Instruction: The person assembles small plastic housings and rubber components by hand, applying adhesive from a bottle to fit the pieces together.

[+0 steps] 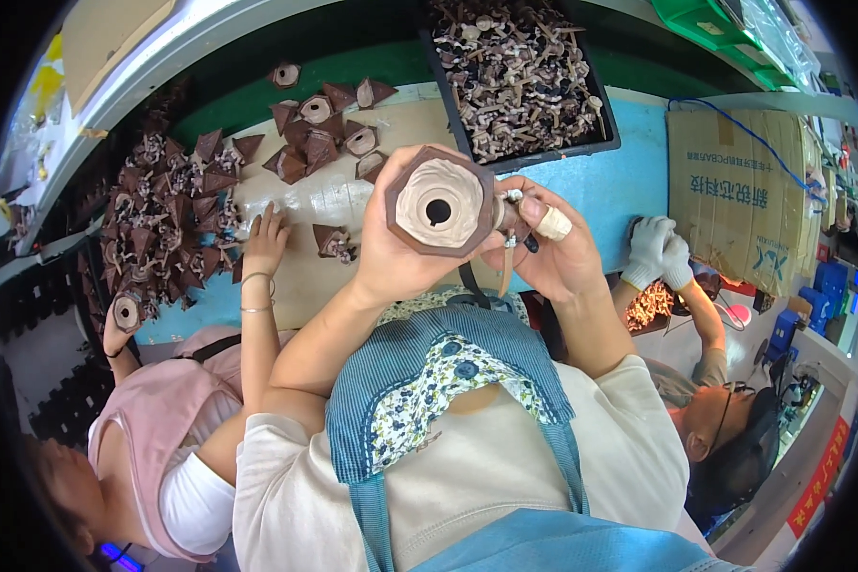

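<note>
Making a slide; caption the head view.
Left fingers grip a brown octagonal piece; right fingers hold a small brown part.

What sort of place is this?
Probably a small factory or assembly workshop: a black tray is full of small parts, brown pieces lie heaped to the left, and co-workers flank the wearer.

One octagonal brown piece (451,177) and one small figure (514,221) are held up. Two co-workers (148,434), two white gloves (645,254), one black parts bin (545,154) and one large cardboard box (739,195) are seen; the heaped brown pieces (169,214) are too many to be counted.
</note>
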`<state>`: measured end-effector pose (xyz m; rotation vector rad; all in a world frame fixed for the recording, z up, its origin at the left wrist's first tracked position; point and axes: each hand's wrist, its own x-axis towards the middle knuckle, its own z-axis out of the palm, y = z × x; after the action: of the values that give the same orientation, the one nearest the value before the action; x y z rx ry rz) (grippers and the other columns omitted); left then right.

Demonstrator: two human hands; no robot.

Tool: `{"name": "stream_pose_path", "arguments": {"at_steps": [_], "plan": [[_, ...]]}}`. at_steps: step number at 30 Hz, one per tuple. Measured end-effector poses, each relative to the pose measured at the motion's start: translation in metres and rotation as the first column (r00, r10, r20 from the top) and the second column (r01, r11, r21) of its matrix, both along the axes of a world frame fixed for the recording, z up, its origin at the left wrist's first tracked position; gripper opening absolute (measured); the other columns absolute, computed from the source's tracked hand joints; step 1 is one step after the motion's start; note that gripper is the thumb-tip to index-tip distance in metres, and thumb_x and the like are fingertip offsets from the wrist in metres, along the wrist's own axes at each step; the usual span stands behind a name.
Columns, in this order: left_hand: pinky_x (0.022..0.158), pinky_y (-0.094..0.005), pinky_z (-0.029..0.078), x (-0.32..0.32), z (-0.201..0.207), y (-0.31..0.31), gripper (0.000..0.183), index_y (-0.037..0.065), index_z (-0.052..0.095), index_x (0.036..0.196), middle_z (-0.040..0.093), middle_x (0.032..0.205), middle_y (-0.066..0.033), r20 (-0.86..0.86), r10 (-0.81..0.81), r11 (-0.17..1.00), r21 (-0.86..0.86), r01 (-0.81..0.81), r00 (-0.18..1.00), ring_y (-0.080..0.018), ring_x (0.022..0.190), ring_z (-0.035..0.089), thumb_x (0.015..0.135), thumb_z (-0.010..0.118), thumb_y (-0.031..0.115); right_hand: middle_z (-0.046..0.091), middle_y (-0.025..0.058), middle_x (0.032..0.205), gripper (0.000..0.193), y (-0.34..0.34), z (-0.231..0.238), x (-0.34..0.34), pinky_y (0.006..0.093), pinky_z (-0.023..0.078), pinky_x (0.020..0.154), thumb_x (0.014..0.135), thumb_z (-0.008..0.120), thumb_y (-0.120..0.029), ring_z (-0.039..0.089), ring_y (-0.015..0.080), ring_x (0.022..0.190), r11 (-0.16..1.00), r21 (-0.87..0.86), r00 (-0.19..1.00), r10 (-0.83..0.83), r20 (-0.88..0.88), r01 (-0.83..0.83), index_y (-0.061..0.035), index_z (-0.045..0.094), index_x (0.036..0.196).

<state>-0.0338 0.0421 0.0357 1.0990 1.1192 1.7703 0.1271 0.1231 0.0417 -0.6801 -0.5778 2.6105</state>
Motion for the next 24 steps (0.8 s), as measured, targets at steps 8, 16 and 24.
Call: {"name": "stream_pose_path", "arguments": {"at_steps": [8, 16, 24], "plan": [[0.079, -0.0274, 0.05, 0.025, 0.008, -0.006, 0.05, 0.001, 0.049, 0.105, 0.062, 0.094, -0.006, 0.242, 0.174, 0.936, -0.341, -0.085, 0.955, -0.0129, 0.086, 0.061, 0.067, 0.08, 0.004, 0.054, 0.0045, 0.099, 0.037, -0.023, -0.011, 0.0, 0.0278, 0.046, 0.078, 0.083, 0.067, -0.013, 0.054, 0.0118, 0.086, 0.452, 0.889, 0.929, -0.354, 0.105, 0.072, -0.0028, 0.044, 0.11], [0.082, -0.0282, 0.05, 0.024, 0.021, 0.0, 0.054, 0.001, 0.047, 0.107, 0.063, 0.098, -0.0088, 0.07, 0.101, 0.956, -0.281, -0.077, 0.992, -0.0147, 0.093, 0.061, 0.066, 0.082, 0.004, 0.054, 0.002, 0.099, 0.036, -0.011, -0.007, 0.009, 0.0238, 0.046, 0.077, 0.081, 0.07, -0.013, 0.054, 0.0086, 0.088, 0.873, 0.486, 0.986, -0.114, 0.125, 0.039, -0.0045, 0.048, 0.108], [0.087, -0.029, 0.045, -0.001, 0.019, -0.008, 0.066, 0.001, 0.045, 0.113, 0.057, 0.103, -0.0067, 0.17, -0.084, 0.983, -0.148, 0.11, 0.982, -0.0129, 0.098, 0.055, 0.061, 0.085, 0.009, 0.053, 0.0049, 0.097, 0.031, 0.016, 0.023, 0.014, 0.0249, 0.042, 0.08, 0.079, 0.069, -0.008, 0.051, 0.0102, 0.089, 0.645, 0.764, 0.987, -0.132, 0.093, 0.014, -0.0034, 0.048, 0.103]]}}
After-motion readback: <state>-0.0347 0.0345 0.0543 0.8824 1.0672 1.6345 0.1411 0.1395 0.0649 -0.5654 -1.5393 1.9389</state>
